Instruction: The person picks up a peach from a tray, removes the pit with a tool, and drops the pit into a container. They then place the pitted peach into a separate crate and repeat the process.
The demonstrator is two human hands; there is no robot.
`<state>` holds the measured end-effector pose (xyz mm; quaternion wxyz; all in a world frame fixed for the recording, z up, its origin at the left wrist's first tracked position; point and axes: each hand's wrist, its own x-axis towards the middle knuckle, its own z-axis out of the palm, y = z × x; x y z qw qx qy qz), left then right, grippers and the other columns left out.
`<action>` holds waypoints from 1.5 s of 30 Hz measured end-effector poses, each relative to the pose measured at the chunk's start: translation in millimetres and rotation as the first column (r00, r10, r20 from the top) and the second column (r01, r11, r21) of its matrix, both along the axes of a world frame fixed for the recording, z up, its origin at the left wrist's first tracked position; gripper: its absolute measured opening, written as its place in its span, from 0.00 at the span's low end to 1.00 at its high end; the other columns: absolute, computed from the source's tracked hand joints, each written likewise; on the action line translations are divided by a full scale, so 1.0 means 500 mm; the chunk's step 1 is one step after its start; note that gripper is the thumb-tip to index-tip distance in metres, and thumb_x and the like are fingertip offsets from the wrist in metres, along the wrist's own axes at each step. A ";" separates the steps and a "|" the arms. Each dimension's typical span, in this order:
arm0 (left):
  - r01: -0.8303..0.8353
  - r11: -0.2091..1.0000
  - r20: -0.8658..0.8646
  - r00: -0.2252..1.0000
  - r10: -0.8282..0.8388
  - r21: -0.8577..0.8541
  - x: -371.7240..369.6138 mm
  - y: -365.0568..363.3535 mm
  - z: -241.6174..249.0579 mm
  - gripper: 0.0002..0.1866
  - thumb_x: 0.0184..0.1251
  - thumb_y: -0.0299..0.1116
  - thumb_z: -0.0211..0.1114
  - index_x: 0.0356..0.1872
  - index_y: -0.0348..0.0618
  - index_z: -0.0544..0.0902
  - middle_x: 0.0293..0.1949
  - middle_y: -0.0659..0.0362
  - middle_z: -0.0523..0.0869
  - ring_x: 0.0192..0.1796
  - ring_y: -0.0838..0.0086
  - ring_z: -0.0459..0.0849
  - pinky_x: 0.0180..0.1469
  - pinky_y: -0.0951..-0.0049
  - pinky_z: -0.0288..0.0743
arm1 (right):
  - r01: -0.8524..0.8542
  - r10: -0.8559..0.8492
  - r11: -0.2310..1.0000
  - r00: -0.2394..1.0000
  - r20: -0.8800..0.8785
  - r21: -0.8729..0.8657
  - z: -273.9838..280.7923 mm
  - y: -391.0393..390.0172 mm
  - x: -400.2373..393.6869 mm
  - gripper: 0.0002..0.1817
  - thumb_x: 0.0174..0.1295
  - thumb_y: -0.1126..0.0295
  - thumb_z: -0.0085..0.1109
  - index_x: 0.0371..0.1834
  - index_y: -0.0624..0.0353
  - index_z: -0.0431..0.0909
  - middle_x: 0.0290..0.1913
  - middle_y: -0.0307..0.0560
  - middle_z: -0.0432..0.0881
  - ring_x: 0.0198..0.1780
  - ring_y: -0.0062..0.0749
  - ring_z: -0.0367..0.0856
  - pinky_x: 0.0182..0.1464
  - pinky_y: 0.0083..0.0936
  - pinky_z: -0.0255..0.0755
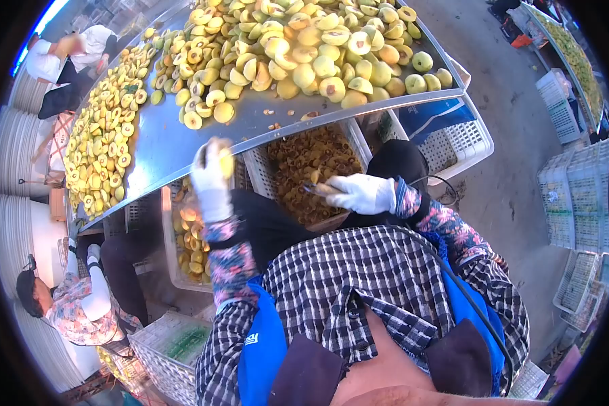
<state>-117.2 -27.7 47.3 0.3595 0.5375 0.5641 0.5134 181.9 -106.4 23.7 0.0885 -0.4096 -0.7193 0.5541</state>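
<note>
My left hand point(212, 177), in a white glove and blurred by motion, is raised at the near edge of the metal table point(172, 135). Its fingers are closed on a yellow fruit half point(227, 163). Over the crate of brown scraps point(311, 159), my gloved right hand point(362, 193) grips a small tool point(325, 190) with a wooden-looking handle, its dark tip pointing left. Halved yellow peach-like fruits point(277, 51) are heaped on the table, many with a brown pit or hollow showing.
A crate of fruit halves point(193, 250) stands below the table, left of my legs. White crates point(457, 145) stand at the right corner. One person point(91, 298) sits at the left, another point(71, 54) beyond the table. Stacked crates point(572, 196) line the right side.
</note>
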 end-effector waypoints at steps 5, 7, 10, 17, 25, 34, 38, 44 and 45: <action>-0.289 0.948 -0.750 0.655 0.095 -0.133 -0.131 0.042 -0.026 0.23 0.65 0.49 0.62 0.52 0.41 0.81 0.55 0.50 0.80 0.58 0.56 0.77 0.60 0.61 0.70 | -0.039 -0.015 0.976 0.970 0.244 0.215 -0.057 -0.030 -0.012 0.24 0.69 0.62 0.47 0.66 0.58 0.63 0.48 0.64 0.81 0.51 0.55 0.80 0.54 0.40 0.72; -0.006 0.999 -0.683 0.731 -0.021 -0.037 -0.096 0.094 -0.054 0.25 0.65 0.50 0.62 0.53 0.40 0.80 0.55 0.48 0.80 0.57 0.53 0.77 0.61 0.60 0.69 | -0.037 -0.034 0.974 0.951 0.306 0.224 -0.091 -0.029 -0.023 0.25 0.65 0.63 0.50 0.65 0.57 0.64 0.50 0.63 0.80 0.51 0.53 0.80 0.53 0.40 0.74; 0.029 0.988 -0.770 0.623 -0.139 -0.154 0.042 0.133 -0.046 0.34 0.69 0.55 0.54 0.65 0.36 0.68 0.59 0.36 0.73 0.60 0.44 0.73 0.63 0.55 0.66 | -0.019 -0.078 0.880 0.980 0.185 0.474 -0.153 -0.031 -0.016 0.27 0.55 0.67 0.57 0.60 0.58 0.69 0.45 0.60 0.82 0.46 0.52 0.82 0.46 0.39 0.77; 0.216 0.877 -0.732 0.485 -0.478 -0.430 0.242 0.234 -0.126 0.43 0.62 0.72 0.46 0.63 0.44 0.73 0.64 0.36 0.66 0.66 0.40 0.65 0.68 0.51 0.62 | -0.174 0.130 0.919 0.981 0.144 0.354 -0.192 -0.029 -0.017 0.26 0.62 0.67 0.52 0.65 0.57 0.64 0.52 0.60 0.79 0.53 0.54 0.78 0.54 0.42 0.72; 0.465 0.654 -0.665 0.170 -0.728 -0.597 0.316 0.185 -0.064 0.40 0.65 0.71 0.44 0.63 0.48 0.74 0.67 0.45 0.69 0.68 0.52 0.68 0.69 0.60 0.60 | -0.330 0.088 0.009 0.940 0.328 0.944 -0.346 -0.017 -0.040 0.09 0.60 0.66 0.51 0.36 0.51 0.82 0.39 0.34 0.80 0.47 0.30 0.78 0.58 0.35 0.62; 0.344 0.751 -0.611 0.439 -0.659 -0.563 0.195 0.251 -0.130 0.36 0.63 0.63 0.60 0.50 0.33 0.82 0.46 0.47 0.86 0.50 0.60 0.84 0.53 0.66 0.75 | -0.019 0.015 0.998 0.998 -0.059 -0.055 -0.181 -0.050 -0.003 0.28 0.63 0.69 0.50 0.67 0.56 0.59 0.55 0.58 0.78 0.57 0.53 0.76 0.57 0.40 0.69; 0.411 0.763 -0.109 0.844 -0.526 -0.499 0.179 0.228 -0.125 0.18 0.61 0.45 0.72 0.32 0.37 0.83 0.25 0.64 0.82 0.25 0.84 0.76 0.29 0.81 0.70 | -0.013 0.032 0.981 0.995 -0.092 0.196 -0.235 -0.050 -0.003 0.27 0.64 0.67 0.50 0.67 0.53 0.59 0.54 0.59 0.79 0.55 0.53 0.77 0.57 0.41 0.70; 0.705 0.599 -0.211 0.565 -0.798 -0.379 0.144 0.099 -0.096 0.14 0.64 0.41 0.67 0.41 0.41 0.86 0.31 0.62 0.87 0.30 0.80 0.80 0.34 0.77 0.75 | 0.148 -0.207 0.796 0.978 0.033 0.587 -0.182 -0.048 0.016 0.22 0.56 0.69 0.54 0.56 0.54 0.74 0.36 0.47 0.82 0.39 0.40 0.83 0.42 0.32 0.77; 0.688 0.567 -0.256 0.509 -0.822 -0.452 0.161 0.057 -0.020 0.16 0.63 0.40 0.66 0.45 0.40 0.85 0.38 0.58 0.88 0.40 0.75 0.85 0.45 0.74 0.78 | 0.208 -0.192 0.704 0.976 -0.100 0.679 -0.159 -0.046 0.015 0.24 0.54 0.69 0.55 0.58 0.54 0.73 0.33 0.50 0.82 0.35 0.43 0.83 0.38 0.31 0.79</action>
